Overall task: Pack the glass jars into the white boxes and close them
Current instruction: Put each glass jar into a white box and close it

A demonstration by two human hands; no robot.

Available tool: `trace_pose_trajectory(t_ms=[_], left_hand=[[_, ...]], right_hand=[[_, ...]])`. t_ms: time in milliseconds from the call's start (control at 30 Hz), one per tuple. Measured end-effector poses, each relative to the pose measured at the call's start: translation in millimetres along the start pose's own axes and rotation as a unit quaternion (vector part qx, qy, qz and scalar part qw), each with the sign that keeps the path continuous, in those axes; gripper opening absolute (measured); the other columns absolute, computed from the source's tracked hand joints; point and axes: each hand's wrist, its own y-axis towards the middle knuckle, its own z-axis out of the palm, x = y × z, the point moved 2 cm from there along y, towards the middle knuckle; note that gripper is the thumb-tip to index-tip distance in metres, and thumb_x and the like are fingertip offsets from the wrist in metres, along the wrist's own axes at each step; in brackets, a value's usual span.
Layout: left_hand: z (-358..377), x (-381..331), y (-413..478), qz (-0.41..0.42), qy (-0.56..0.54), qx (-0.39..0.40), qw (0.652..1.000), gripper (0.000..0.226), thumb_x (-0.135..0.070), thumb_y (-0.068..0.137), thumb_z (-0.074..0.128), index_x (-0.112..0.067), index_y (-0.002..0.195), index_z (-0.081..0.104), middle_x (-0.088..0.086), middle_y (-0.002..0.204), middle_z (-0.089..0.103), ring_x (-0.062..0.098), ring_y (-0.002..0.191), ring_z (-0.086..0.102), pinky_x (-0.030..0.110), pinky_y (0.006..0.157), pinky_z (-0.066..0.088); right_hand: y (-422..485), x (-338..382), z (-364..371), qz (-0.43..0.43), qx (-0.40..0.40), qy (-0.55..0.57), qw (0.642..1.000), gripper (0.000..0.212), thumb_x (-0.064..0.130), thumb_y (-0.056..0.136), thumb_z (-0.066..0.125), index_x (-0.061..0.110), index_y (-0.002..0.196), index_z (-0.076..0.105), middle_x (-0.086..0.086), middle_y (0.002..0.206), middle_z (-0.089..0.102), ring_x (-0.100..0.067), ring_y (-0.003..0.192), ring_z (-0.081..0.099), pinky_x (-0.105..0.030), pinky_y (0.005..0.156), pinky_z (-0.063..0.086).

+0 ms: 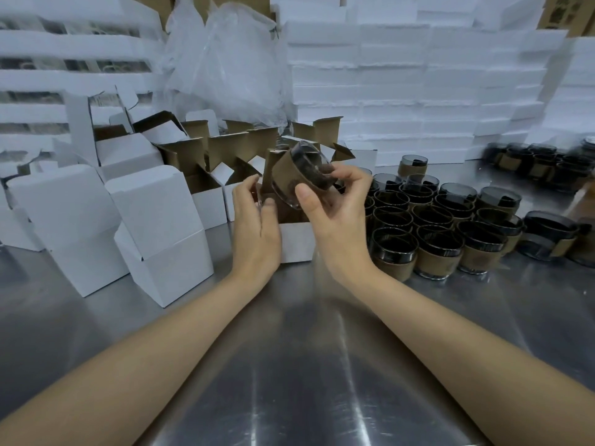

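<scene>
At centre frame in the head view, the right hand [335, 217] holds one glass jar [301, 175] tilted, just above the open white box [296, 244] that stands on the metal table [306, 365]. The thumb lies on the clear base at the near side and the fingers curl round the far rim, so the jar is pinched across its width. The left hand [256, 223] sits at the box's left side, fingers curled over its edge, apparently steadying it; the exact contact is blurred. Assessment: the jar is rigid, fairly weighty, breakable, and likely slick on the bare glass at rim and base. The brown paper sleeve round its middle offers the surest hold. The box card is light and would shift unless held. Unpacked jars [434, 226] stand grouped at right, closed boxes [161, 239] at left.
</scene>
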Motion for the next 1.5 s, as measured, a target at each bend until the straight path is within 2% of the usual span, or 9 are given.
trace_pose_trajectory(t_ms=[200, 467, 633, 767, 933, 1100, 1233, 1367, 1500], left_hand=[[-7.4, 7.6, 6.7, -0.064, -0.031, -0.027, 0.997, 0.032, -0.019, 0.105, 0.028, -0.017, 0.134, 0.041, 0.004, 0.134, 0.051, 0.008, 0.124, 0.048, 0.023, 0.104, 0.041], [-3.5, 9.3, 4.4, -0.033, 0.015, 0.012, 0.999, 0.035, -0.034, 0.105, 0.026, -0.017, 0.133, 0.038, -0.002, 0.127, 0.044, -0.002, 0.111, 0.045, 0.001, 0.089, 0.037], [-0.6, 7.5, 11.6, -0.11, -0.132, 0.013, 0.985, 0.065, -0.07, 0.081, 0.025, -0.022, 0.116, 0.051, 0.006, 0.12, 0.058, 0.017, 0.113, 0.055, 0.032, 0.095, 0.048], [-1.0, 13.1, 15.8, -0.188, -0.206, 0.0, 0.96, 0.022, -0.023, 0.1, 0.037, -0.019, 0.115, 0.053, -0.003, 0.107, 0.061, 0.014, 0.104, 0.058, 0.021, 0.078, 0.05], [-2.2, 11.8, 16.4, -0.199, -0.178, 0.036, 0.963, 0.039, 0.003, 0.09, 0.041, -0.032, 0.102, 0.052, -0.001, 0.117, 0.059, 0.023, 0.117, 0.053, 0.037, 0.1, 0.044], [-2.6, 8.0, 11.1, -0.199, -0.203, 0.044, 0.958, 0.024, -0.019, 0.098, 0.043, -0.027, 0.082, 0.058, -0.008, 0.097, 0.064, 0.017, 0.091, 0.062, 0.026, 0.065, 0.052], [-0.6, 8.5, 8.6, -0.228, -0.248, 0.059, 0.94, 0.029, -0.036, 0.098, 0.039, -0.022, 0.091, 0.063, -0.009, 0.078, 0.072, 0.01, 0.073, 0.069, 0.021, 0.055, 0.054], [1.7, 8.4, 8.0, -0.186, -0.208, 0.084, 0.957, 0.043, -0.056, 0.088, 0.04, -0.021, 0.102, 0.06, 0.004, 0.109, 0.067, 0.015, 0.1, 0.065, 0.031, 0.083, 0.055], [1.6, 6.1, 5.4, -0.101, -0.133, 0.099, 0.981, 0.027, -0.051, 0.085, 0.044, -0.03, 0.098, 0.056, -0.013, 0.103, 0.058, -0.006, 0.097, 0.054, 0.008, 0.082, 0.041]], right_hand=[[7.9, -8.3, -13.2, 0.083, 0.02, -0.149, 0.985, 0.038, 0.026, 0.078, 0.078, 0.031, 0.094, 0.044, 0.005, 0.109, 0.06, -0.019, 0.109, 0.061, -0.048, 0.094, 0.048], [8.2, -17.4, -14.1, 0.084, 0.13, -0.277, 0.948, 0.012, 0.026, 0.086, 0.07, 0.022, 0.091, 0.06, 0.011, 0.096, 0.058, -0.008, 0.101, 0.052, -0.017, 0.084, 0.04], [7.5, -18.2, -13.9, 0.11, 0.014, -0.142, 0.984, 0.021, 0.004, 0.098, 0.043, 0.011, 0.113, 0.055, -0.002, 0.116, 0.056, 0.002, 0.104, 0.054, -0.011, 0.091, 0.041], [9.2, -18.4, -14.4, 0.166, -0.063, 0.018, 0.984, 0.029, -0.001, 0.096, 0.047, 0.018, 0.118, 0.047, -0.002, 0.126, 0.049, -0.011, 0.121, 0.054, -0.026, 0.096, 0.05], [6.4, -27.5, -9.4, 0.245, 0.025, -0.029, 0.969, 0.042, 0.001, 0.093, 0.053, 0.023, 0.129, 0.05, -0.001, 0.121, 0.062, -0.006, 0.109, 0.059, -0.011, 0.081, 0.048], [8.8, -28.5, -8.9, 0.251, 0.054, -0.038, 0.966, 0.03, 0.006, 0.096, 0.05, 0.027, 0.089, 0.07, 0.005, 0.101, 0.066, -0.02, 0.106, 0.061, -0.031, 0.085, 0.052], [7.6, -29.8, -4.7, 0.27, 0.029, -0.003, 0.962, 0.029, 0.025, 0.094, 0.048, 0.031, 0.083, 0.074, 0.011, 0.1, 0.07, -0.015, 0.108, 0.06, -0.027, 0.085, 0.046], [4.5, -25.2, -3.6, 0.22, 0.078, -0.013, 0.972, 0.015, 0.041, 0.091, 0.055, 0.039, 0.095, 0.069, 0.021, 0.127, 0.051, -0.001, 0.126, 0.046, -0.03, 0.104, 0.036], [1.6, -23.3, -7.0, 0.133, 0.092, -0.1, 0.982, 0.011, 0.022, 0.094, 0.061, 0.026, 0.105, 0.062, 0.011, 0.103, 0.061, -0.001, 0.096, 0.056, -0.024, 0.087, 0.047]])
